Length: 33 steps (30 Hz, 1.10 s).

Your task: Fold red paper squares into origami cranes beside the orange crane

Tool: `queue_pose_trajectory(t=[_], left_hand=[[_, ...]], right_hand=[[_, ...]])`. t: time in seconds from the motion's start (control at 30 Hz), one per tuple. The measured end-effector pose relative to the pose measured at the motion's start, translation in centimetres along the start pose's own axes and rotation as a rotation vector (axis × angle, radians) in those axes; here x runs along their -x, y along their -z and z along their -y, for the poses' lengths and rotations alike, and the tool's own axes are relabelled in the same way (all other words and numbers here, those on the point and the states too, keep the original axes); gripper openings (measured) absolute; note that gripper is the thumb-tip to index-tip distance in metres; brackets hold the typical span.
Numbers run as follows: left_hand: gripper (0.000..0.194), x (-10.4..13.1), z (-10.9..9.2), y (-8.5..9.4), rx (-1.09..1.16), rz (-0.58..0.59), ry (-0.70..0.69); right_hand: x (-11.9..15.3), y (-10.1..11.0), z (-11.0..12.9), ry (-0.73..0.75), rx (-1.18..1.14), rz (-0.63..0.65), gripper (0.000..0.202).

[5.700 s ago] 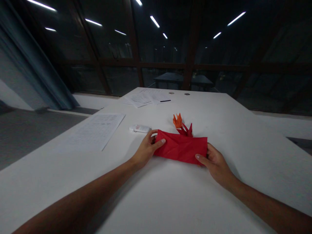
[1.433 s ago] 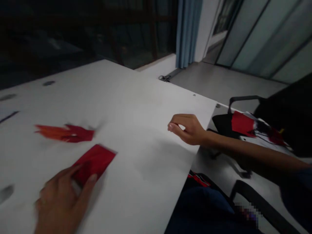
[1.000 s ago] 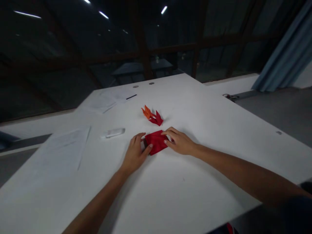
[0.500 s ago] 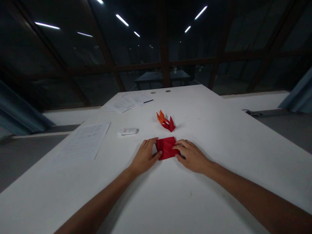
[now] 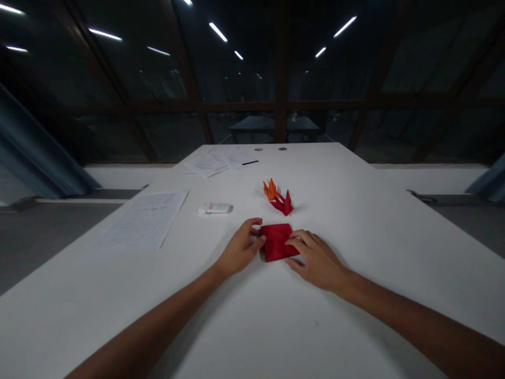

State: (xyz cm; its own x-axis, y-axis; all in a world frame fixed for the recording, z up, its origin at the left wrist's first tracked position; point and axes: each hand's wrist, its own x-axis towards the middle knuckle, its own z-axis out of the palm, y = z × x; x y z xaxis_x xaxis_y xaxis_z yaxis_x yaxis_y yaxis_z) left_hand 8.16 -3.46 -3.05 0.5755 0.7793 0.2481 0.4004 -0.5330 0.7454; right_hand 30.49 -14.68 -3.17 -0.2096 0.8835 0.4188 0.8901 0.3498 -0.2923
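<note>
A folded square of red origami paper (image 5: 275, 237) lies on the white table between my two hands. My left hand (image 5: 243, 245) is at its left edge, thumb and fingers apart, the thumb tip against the edge and the fingers by the upper left corner. On the right side, my right hand (image 5: 315, 258) has its bent fingertips pressed on the paper, with the thumb by the lower edge. Just beyond the sheet are folded paper cranes, one orange (image 5: 270, 189) and one red (image 5: 284, 203), close together.
A white tube (image 5: 215, 208) lies left of the cranes. A printed sheet (image 5: 144, 221) is on the left, and more papers (image 5: 209, 162) with a black pen (image 5: 250, 162) are farther back. Dark windows stand behind the table (image 5: 374, 242).
The view has swung slightly left. My left hand's fingers have spread, and its thumb has slid from on top of the red paper to its edge. My right hand remains on the paper.
</note>
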Motion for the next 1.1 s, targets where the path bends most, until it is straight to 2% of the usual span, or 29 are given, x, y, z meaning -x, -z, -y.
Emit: queue_pose_trajectory(t=[0.13, 0.3, 0.47, 0.6, 0.73, 0.87, 1.1], left_hand=[[0.04, 0.1, 0.1, 0.6, 0.131, -0.008, 0.09], [0.039, 0.3, 0.5, 0.8, 0.174, -0.029, 0.105], [0.037, 0.3, 0.6, 0.6, 0.159, -0.042, 0.113], [0.034, 0.4, 0.8, 0.6, 0.118, -0.031, 0.06], [0.029, 0.3, 0.9, 0.6, 0.02, -0.012, -0.008], [0.026, 0.3, 0.9, 0.6, -0.056, 0.001, -0.05], [0.033, 0.3, 0.8, 0.7, -0.1, 0.035, -0.07]], right_hand=[[-0.1, -0.3, 0.3, 0.058, 0.073, 0.03, 0.007], [0.2, -0.8, 0.4, 0.126, 0.198, 0.056, 0.018], [0.2, -0.9, 0.3, 0.093, 0.177, 0.015, 0.019], [0.1, -0.9, 0.2, 0.066, 0.125, -0.007, 0.007], [0.1, -1.0, 0.1, 0.043, 0.136, 0.004, 0.017], [0.2, -1.1, 0.0, 0.056, 0.184, 0.009, 0.013], [0.1, -1.1, -0.2, 0.058, 0.159, 0.022, 0.019]])
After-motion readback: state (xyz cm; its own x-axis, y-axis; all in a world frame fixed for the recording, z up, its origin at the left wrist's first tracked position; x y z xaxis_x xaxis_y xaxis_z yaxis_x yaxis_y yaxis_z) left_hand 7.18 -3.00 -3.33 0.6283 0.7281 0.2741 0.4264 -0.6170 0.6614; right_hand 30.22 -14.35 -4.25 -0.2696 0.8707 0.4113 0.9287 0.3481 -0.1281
